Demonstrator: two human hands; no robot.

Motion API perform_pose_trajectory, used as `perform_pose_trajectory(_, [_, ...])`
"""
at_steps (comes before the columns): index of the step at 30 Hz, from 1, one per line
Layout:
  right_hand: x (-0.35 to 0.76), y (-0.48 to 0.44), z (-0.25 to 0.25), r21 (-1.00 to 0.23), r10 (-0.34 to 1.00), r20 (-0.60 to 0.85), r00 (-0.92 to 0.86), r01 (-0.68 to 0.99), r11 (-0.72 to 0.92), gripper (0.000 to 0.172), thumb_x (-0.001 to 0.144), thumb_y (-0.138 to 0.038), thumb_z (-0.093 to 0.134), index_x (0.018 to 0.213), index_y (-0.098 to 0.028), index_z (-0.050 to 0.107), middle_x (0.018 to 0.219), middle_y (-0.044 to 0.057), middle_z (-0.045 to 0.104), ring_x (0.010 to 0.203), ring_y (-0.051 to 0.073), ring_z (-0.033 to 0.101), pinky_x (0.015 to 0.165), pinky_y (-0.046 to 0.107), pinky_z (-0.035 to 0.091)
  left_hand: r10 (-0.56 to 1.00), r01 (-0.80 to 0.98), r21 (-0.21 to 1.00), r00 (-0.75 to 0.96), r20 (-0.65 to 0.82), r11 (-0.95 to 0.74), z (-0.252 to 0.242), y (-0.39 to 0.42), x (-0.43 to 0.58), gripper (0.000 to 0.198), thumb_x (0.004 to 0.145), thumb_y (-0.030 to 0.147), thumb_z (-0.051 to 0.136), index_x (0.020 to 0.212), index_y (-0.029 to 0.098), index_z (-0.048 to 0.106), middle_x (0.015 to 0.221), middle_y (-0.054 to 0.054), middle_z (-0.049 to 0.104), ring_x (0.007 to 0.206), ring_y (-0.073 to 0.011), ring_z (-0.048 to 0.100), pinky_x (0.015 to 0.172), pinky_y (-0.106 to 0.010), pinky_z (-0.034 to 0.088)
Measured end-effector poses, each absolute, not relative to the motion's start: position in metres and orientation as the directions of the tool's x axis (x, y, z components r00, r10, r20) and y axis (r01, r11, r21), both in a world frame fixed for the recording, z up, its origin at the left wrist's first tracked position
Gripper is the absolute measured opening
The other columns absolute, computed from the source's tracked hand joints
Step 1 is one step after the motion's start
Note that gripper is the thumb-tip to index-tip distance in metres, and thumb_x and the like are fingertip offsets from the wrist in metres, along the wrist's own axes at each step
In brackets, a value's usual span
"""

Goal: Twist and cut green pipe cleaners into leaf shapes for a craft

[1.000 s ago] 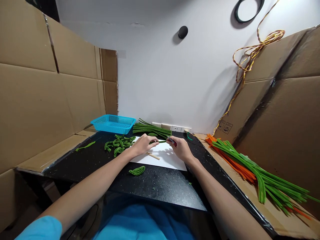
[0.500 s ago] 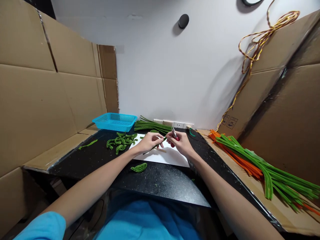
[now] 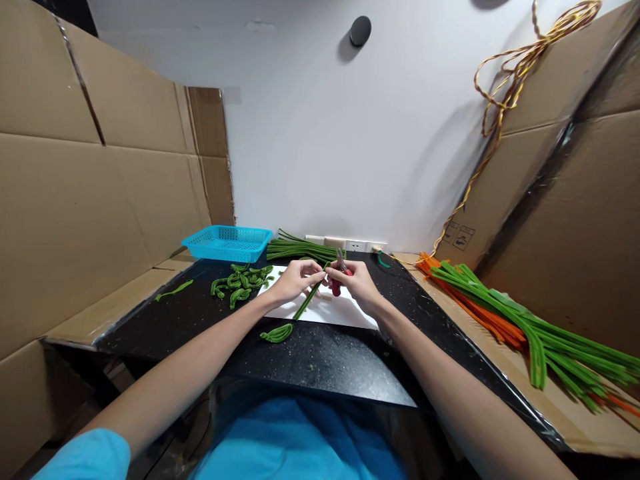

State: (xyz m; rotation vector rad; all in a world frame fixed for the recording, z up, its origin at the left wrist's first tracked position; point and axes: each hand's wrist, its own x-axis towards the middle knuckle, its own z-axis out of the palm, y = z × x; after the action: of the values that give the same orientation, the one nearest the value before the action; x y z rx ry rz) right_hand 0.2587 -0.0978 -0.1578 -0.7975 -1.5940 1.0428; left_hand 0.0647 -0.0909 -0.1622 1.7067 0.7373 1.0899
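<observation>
Over a white sheet [image 3: 350,317], my left hand [image 3: 296,281] pinches dark green pipe cleaners [image 3: 306,303], whose lower ends slant down toward me. Close beside it, my right hand [image 3: 357,283] is closed around red-handled pliers [image 3: 337,287] with the metal jaws pointing up. Its thumb and finger meet the top of the pipe cleaners near my left fingertips. A bent leaf-like green piece [image 3: 277,333] lies at the sheet's front left edge. Several more curled green pieces [image 3: 240,283] are heaped left of the sheet. A small tan strip [image 3: 326,298] lies partly hidden under my hands.
A blue plastic basket [image 3: 227,245] stands at the back left, beside a bundle of dark green stems [image 3: 300,249]. Bright green [image 3: 505,313] and orange pipe cleaners [image 3: 493,321] lie on cardboard at right. Cardboard walls [image 3: 125,180] flank the black table [image 3: 320,360]. A socket strip [image 3: 355,247] runs behind.
The pipe cleaners in my left hand have swung to a steeper slant, their lower ends nearer me. Both hands shifted slightly left, and the pliers tilted a little. The camera view moved slightly.
</observation>
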Motion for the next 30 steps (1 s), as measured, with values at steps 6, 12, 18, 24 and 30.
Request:
perform_pose_trajectory(6, [0.264,-0.096,-0.156,-0.956,0.899,0.289,-0.329,-0.052,0.289,0.041,0.076,-0.05,0.083,0.066,-0.017,0.061,0.061,0.002,0.064,0.049,0.015,0.059,0.052,0.031,0.048,0.825,0.001,0.909,0.42,0.378,-0.417,-0.165,-0.084,0.063,0.033,0.088,0.048,0.076,0.088,0.016,0.066,0.081,-0.007,0.072,0.06,-0.0142,0.067,0.05,-0.022,0.051])
perform_pose_trajectory(12, [0.271,-0.094,-0.154,-0.959,0.88,0.263,-0.395,-0.005,0.284,0.037,0.08,-0.047,0.08,0.069,-0.017,0.062,0.059,0.0,0.063,0.045,0.014,0.059,0.055,0.031,0.049,0.79,0.067,0.839,0.383,0.478,-0.54,-0.166,-0.079,0.06,0.029,0.095,0.045,0.066,0.087,0.018,0.061,0.076,-0.003,0.067,0.054,-0.0104,0.055,0.049,-0.021,0.043])
perform_pose_trajectory(18, [0.272,-0.095,-0.153,-0.958,0.873,0.256,-0.416,0.009,0.285,0.04,0.079,-0.052,0.082,0.075,-0.016,0.064,0.061,0.0,0.064,0.045,0.013,0.059,0.052,0.029,0.046,0.748,0.274,0.704,0.368,0.553,-0.655,-0.164,-0.085,0.057,0.02,0.097,0.038,0.065,0.103,0.019,0.07,0.083,-0.004,0.071,0.068,-0.0158,0.062,0.063,-0.024,0.047])
perform_pose_trajectory(24, [0.268,-0.097,-0.157,-0.961,0.861,0.239,-0.449,0.02,0.277,0.044,0.079,-0.056,0.083,0.076,-0.015,0.066,0.064,0.001,0.065,0.048,0.013,0.059,0.053,0.029,0.047,0.613,0.307,0.534,0.464,0.639,-0.788,-0.163,-0.096,0.059,0.027,0.1,0.026,0.058,0.123,0.025,0.073,0.122,-0.008,0.075,0.107,-0.0234,0.07,0.094,-0.029,0.051])
perform_pose_trajectory(30, [0.27,-0.095,-0.158,-0.968,0.837,0.2,-0.509,0.026,0.248,0.042,0.082,-0.053,0.081,0.077,-0.015,0.065,0.065,0.001,0.066,0.047,0.013,0.061,0.059,0.032,0.052,0.593,0.417,0.426,0.48,0.646,-0.803,-0.165,-0.093,0.055,0.021,0.102,0.025,0.056,0.118,0.022,0.069,0.106,-0.005,0.078,0.077,-0.0172,0.072,0.072,-0.027,0.053])
